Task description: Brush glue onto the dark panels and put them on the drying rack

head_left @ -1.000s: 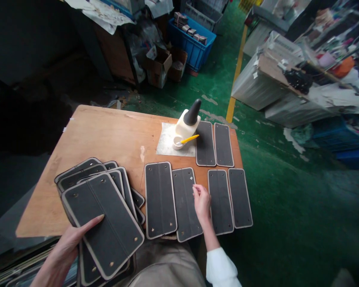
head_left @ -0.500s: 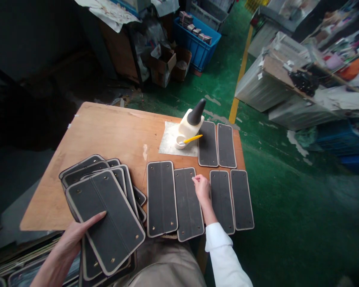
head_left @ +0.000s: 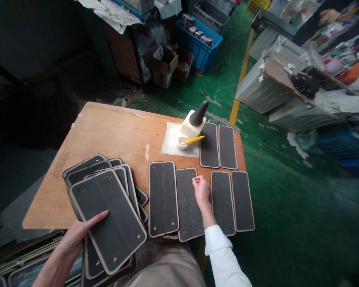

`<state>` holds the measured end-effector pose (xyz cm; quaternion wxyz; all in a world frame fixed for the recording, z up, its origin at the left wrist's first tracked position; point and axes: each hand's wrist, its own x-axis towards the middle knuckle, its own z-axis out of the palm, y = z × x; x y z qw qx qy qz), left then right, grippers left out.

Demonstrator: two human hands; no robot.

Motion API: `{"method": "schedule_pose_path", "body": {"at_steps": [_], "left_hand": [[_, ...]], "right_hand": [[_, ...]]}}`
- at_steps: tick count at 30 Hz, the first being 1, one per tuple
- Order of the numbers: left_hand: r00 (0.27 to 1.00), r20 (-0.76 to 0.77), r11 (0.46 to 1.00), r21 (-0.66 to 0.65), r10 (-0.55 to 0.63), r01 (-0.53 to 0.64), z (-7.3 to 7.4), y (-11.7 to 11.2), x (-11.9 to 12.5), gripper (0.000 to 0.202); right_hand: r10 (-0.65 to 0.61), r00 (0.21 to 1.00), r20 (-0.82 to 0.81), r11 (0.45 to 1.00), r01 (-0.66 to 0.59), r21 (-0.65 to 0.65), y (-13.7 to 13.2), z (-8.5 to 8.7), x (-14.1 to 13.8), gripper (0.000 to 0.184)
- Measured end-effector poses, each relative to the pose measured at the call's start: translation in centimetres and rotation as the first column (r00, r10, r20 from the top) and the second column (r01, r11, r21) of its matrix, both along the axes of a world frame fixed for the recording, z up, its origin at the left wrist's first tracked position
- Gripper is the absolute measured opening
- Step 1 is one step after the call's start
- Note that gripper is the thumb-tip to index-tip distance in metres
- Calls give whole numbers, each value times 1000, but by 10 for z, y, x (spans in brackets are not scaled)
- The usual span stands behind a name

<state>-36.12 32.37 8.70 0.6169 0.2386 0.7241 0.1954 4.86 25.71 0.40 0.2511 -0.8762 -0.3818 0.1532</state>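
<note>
My left hand (head_left: 77, 235) grips the edge of a dark grey panel (head_left: 110, 207) with a pale border and brass-coloured eyelets, thumb flat on its face. That panel lies over a fanned pile of similar panels (head_left: 89, 163). My right hand (head_left: 202, 191) has its fingers pinched at the top right corner of another panel (head_left: 187, 215), by its eyelet; a small pale bit shows at the fingertips, too small to name. To its left lies a panel (head_left: 163, 199), and to its right are two more, one of them a narrow panel (head_left: 242, 199).
A cream bottle with a black cone top (head_left: 194, 119) and a small cup (head_left: 182, 144) with a yellow-handled tool (head_left: 196, 139) stand on a white sheet (head_left: 170, 139). Two panels lie beside them on the wooden table (head_left: 116, 127). A blue crate (head_left: 206, 52) stands on the green floor beyond.
The view has shifted slightly. Both hands stay nearly in place, the left on its panel and the right at the panel's corner.
</note>
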Motion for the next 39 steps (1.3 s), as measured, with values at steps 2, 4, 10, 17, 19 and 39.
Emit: {"method": "schedule_pose_path", "body": {"at_steps": [2, 4, 10, 17, 19, 39], "left_hand": [[1000, 9, 1000, -9, -5, 5, 2, 0, 0, 62], [1000, 23, 1000, -20, -4, 4, 2, 0, 0, 63], [999, 32, 1000, -17, 21, -20, -4, 0, -3, 65], [1000, 18, 999, -32, 5, -4, -12, -1, -9, 66], [1000, 18, 999, -33, 4, -4, -13, -1, -10, 65], [1000, 17, 1000, -12, -1, 1, -13, -2, -10, 69]], "right_hand": [[2, 1000, -4, 1000, -2, 7, 2, 0, 0, 8], [3, 1000, -9, 1000, -3, 12, 3, 1, 0, 8], [4, 1000, 0, 1000, -4, 24, 4, 2, 0, 9], [-15, 999, 43, 1000, 15, 19, 4, -2, -1, 8], [-5, 999, 34, 999, 4, 32, 3, -3, 0, 8], [-101, 988, -117, 983, 118, 143, -2, -13, -1, 15]]}}
